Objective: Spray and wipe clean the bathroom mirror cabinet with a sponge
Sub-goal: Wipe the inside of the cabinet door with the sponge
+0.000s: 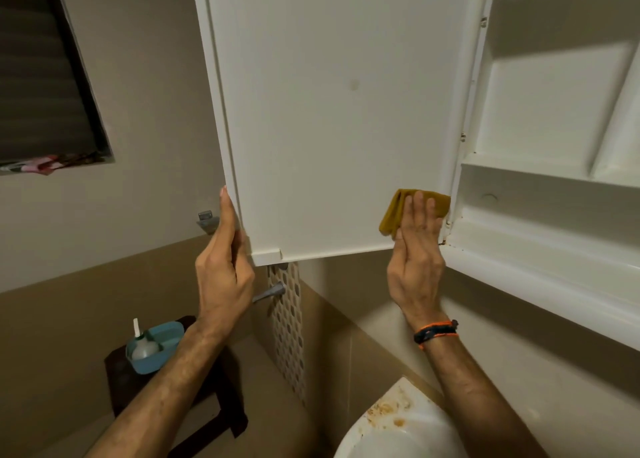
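Observation:
The white cabinet door [332, 111] hangs swung open, its plain inner face toward me. My left hand [223, 270] grips the door's free left edge near the bottom corner, thumb in front, fingers behind. With straight fingers, my right hand [417, 249] presses a folded mustard-yellow sponge cloth [393, 211] flat against the door's lower right, close to the hinge side. The open cabinet body [540, 215] with white shelves is at the right. A spray bottle [142, 343] stands in a blue caddy [166, 339] down at the left.
A dark wooden stool [124, 381] carries the caddy. Below me is a white sink [398, 430] with brown stains. A dark window [41, 76] is at the upper left. Grey wall hooks [207, 220] and a patterned tile strip [287, 322] are behind the door.

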Tool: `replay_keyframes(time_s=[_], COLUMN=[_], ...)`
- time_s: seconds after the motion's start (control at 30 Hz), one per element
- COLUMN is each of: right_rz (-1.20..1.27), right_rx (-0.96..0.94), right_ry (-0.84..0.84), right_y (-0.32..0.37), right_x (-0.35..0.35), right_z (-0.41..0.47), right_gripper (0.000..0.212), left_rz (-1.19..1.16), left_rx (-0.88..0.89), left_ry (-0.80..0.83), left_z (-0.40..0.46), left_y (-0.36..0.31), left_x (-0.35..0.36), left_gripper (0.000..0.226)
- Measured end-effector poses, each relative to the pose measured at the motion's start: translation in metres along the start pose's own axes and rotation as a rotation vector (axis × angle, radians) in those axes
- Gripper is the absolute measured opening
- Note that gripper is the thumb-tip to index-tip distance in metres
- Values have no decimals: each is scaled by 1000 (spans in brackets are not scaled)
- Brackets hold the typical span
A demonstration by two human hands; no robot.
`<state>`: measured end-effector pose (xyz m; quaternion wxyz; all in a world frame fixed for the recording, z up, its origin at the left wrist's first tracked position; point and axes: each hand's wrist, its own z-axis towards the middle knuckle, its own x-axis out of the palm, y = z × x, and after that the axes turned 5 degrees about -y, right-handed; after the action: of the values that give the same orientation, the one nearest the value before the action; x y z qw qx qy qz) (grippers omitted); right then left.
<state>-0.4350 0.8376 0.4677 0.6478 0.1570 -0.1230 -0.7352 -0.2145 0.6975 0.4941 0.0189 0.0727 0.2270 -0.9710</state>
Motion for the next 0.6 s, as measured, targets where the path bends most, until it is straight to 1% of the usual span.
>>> replay_keyframes(time_s=[0.13,0.27,0.37,0.5,0.6], right_rz=[22,84,76,68,62], right_rx=[2,-147,-240,-320,-330], right_ry=[-2,69,122,124,89], right_y=[27,74,104,92,65], right_x=[17,41,59,54,40], right_z=[-11,-37,-58,-51,-36], right_gripper=[52,55,60,64,56], left_rz=[36,42,31,12,0], left_rx=[16,35,31,2,-11], left_ry=[-7,10,14,5,8], left_z=[0,1,2,2,2], left_y=[-5,-7,-7,-7,-6], left_x=[0,-1,-2,-2,-1], left_gripper=[70,71,69,67,67])
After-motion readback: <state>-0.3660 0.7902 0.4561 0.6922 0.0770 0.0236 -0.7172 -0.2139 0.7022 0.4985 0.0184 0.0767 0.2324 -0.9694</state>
